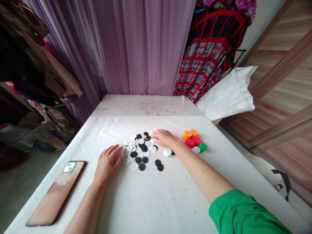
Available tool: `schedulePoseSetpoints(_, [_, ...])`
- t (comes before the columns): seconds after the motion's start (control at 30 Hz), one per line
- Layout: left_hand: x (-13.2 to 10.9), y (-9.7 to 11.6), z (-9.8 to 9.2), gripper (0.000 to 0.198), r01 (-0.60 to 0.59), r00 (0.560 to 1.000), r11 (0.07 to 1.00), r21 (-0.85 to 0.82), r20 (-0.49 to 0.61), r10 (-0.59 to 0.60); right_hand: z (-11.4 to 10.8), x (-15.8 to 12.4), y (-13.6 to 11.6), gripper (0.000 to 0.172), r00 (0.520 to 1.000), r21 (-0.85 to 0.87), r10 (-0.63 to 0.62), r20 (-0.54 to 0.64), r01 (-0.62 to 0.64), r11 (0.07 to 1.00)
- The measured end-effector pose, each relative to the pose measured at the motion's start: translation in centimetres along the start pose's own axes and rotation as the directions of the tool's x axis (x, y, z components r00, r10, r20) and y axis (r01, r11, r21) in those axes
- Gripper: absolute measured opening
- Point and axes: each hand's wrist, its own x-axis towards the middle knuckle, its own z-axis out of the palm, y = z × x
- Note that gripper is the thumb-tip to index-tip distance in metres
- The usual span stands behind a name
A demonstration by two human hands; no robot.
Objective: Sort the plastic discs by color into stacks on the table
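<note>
A loose pile of small black and white plastic snowflake-shaped discs (139,149) lies in the middle of the white-covered table (156,195). My right hand (164,138) reaches over from the right, its fingertips resting on the pile's upper right edge. Whether those fingers hold a disc is hidden. My left hand (108,164) lies flat on the cloth with its fingers spread, just left of the pile and holding nothing. Below my right wrist sits a white disc (167,152). Orange, red and green interlocked pieces (192,140) form a small group to the right of that hand.
A smartphone (56,193) lies face down near the table's left edge. A white plastic bag (227,94) sits beyond the right edge. A purple curtain (143,45) hangs behind the table, with a red and black patterned cloth (209,48) to its right.
</note>
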Motion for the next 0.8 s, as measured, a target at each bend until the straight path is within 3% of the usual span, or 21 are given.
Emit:
schedulePoseSetpoints(0.1, [0.0, 1.1, 0.3, 0.047, -0.132, 0.988, 0.991, -0.007, 0.080, 0.132, 0.0, -0.1, -1.3, 0.034, 0.998, 0.033, -0.052, -0.037, 0.054, 0.998])
schedulePoseSetpoints(0.23, [-0.1, 2.2, 0.7, 0.041, -0.247, 0.954, 0.969, -0.018, 0.172, 0.246, 0.3, 0.4, -2.9, 0.034, 0.986, 0.026, -0.167, 0.019, 0.167, 0.986])
schedulePoseSetpoints(0.43, [0.0, 1.4, 1.3, 0.038, -0.138, 0.989, 0.990, -0.007, 0.052, 0.138, -0.1, 0.1, -0.1, 0.033, 0.999, 0.014, -0.002, -0.040, 0.002, 1.000])
schedulePoseSetpoints(0.6, [0.3, 0.6, 1.2, 0.037, -0.037, 0.997, 0.987, -0.158, -0.069, 0.026, -0.6, -0.6, 1.7, 0.032, 0.977, 0.001, 0.198, -0.079, -0.199, 0.980])
schedulePoseSetpoints(0.8, [0.4, 0.7, 0.5, 0.035, 0.050, 0.992, 0.959, -0.279, -0.094, -0.079, -0.5, -0.3, 0.6, 0.029, 0.990, -0.034, 0.143, 0.009, -0.143, 0.989])
